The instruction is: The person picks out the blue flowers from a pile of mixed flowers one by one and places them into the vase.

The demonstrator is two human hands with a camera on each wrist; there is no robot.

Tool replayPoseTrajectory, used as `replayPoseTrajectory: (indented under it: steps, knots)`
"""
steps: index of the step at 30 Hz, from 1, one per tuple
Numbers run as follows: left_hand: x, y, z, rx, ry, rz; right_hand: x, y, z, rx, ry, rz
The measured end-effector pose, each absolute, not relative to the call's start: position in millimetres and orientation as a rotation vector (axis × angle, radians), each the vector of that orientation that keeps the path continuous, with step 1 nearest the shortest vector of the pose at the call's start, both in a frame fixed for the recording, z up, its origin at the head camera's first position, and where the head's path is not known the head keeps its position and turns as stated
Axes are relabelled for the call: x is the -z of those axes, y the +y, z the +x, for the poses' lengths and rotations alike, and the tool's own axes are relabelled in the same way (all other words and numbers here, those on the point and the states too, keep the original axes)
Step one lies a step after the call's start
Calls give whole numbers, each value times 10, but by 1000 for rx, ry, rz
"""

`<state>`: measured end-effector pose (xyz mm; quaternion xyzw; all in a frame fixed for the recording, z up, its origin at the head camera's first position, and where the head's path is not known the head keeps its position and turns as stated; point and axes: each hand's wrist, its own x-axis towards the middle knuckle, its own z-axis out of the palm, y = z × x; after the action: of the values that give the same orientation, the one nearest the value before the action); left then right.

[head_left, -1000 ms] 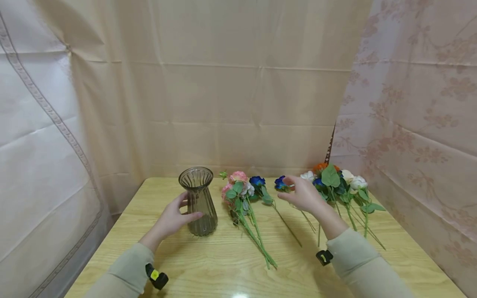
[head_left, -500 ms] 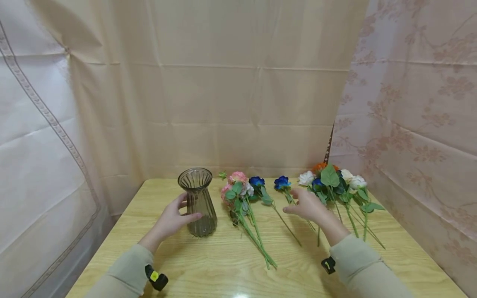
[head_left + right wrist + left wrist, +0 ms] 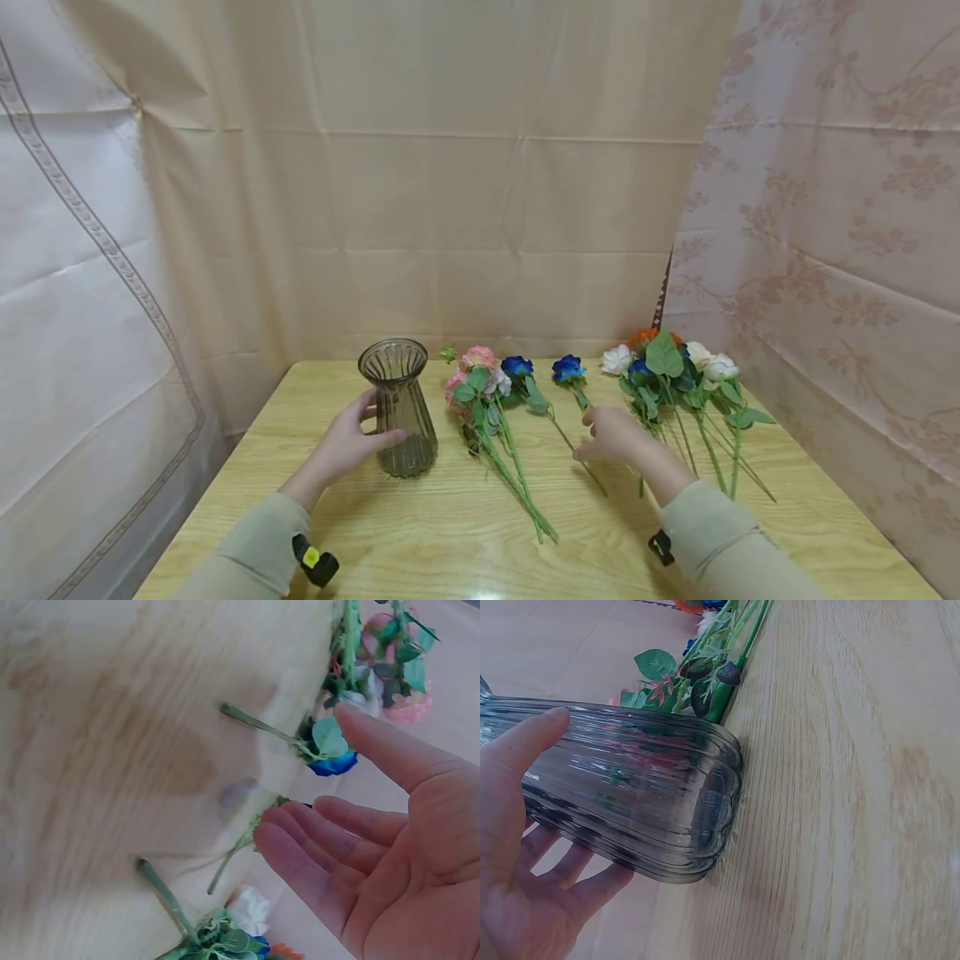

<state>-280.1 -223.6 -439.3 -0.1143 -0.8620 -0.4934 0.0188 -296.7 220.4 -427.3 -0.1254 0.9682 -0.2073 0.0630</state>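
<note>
The artificial-looking blue flower with ruffled petals (image 3: 567, 368) lies at the far side of the pale wood-grain table (image 3: 442, 525), bloom away from me, its thin green stem (image 3: 581, 396) running near and slightly right, towards the space under my right hand (image 3: 626, 442). So the bloom sits far and left of that hand, which is the nearer of my two. My right thumb stands apart from loosely stretched fingers; whether a fingertip touches the stem I cannot tell, as the hand hides it. Well left, my left hand (image 3: 341, 437) grips the tall ribbed vase of smoky glass (image 3: 405, 417), upright, thumb and fingers on opposite sides. Between vase and bloom lie a pink-and-white flower bunch (image 3: 480, 358) and a second blue flower (image 3: 517, 366).
</note>
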Motion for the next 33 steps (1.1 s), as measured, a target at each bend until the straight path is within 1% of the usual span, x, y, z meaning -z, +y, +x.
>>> replayPoseTrajectory:
  steps: [6, 15, 22, 33]
  knots:
    - [4399, -2241, -2809, 1528, -2673, -364, 4348, 2149, -2937, 634, 2874, -308]
    - [4413, -2243, -2814, 1534, -2670, -361, 4453, 2070, -2921, 600, 2942, -321]
    - [4420, -2250, -2814, 1529, -2670, -360, 4479, 2063, -2976, 425, 3015, -411]
    - [4410, -2244, -2806, 1528, -2670, -364, 4526, 2032, -3028, 336, 3075, -505]
